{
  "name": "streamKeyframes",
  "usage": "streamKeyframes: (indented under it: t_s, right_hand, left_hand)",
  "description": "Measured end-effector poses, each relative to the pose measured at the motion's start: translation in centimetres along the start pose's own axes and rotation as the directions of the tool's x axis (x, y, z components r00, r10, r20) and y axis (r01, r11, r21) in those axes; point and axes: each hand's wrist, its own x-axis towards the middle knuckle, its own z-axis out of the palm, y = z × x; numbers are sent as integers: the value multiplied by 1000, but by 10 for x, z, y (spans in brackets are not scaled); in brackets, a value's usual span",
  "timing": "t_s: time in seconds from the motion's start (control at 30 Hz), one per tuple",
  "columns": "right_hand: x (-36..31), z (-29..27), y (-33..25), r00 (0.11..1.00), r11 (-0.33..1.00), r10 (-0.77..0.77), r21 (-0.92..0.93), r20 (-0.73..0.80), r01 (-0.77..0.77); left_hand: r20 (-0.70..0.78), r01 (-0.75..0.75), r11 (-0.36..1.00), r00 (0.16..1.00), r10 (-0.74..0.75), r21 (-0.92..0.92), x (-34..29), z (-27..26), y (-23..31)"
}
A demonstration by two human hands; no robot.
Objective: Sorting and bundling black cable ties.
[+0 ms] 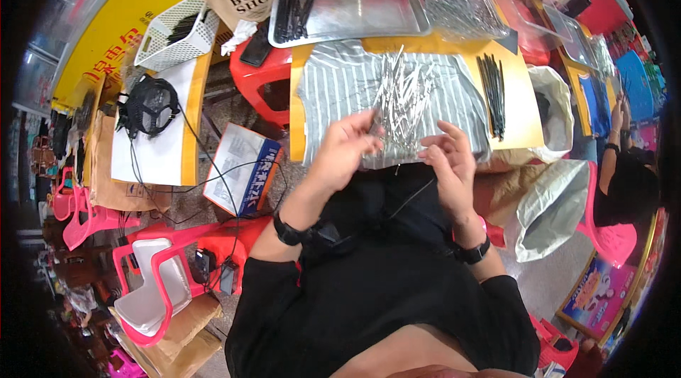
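A pile of thin, shiny metal strips lies on a grey-and-white striped cloth in front of me. My left hand is at the pile's left near corner, thumb and fingers bent toward each other in a pinch; whatever is between them is too small to name. At the near right corner, my right hand has its thumb and some fingers curled in, with one finger lifted away. A thin dark line slants across my black clothing below that hand; I cannot tell whether it is held.
Black thin rods lie right of the cloth. Beyond it, a metal tray holds more dark pieces, beside a clear bag of metal strips. A red stool bears a phone. At left are a white basket and a black coiled cable.
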Motion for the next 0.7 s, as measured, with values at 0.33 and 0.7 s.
streamKeyframes:
  t_s: [0.33,0.7]
  right_hand:
    - [-3,-34,12,986,993,-70,-102,-149,55]
    - [59,-147,-4,776,547,-552,-835,-306,60]
  left_hand:
    - [-162,-42,300,767,621,953,194,-141,106]
    - [122,-34,-142,731,672,989,143,-76,96]
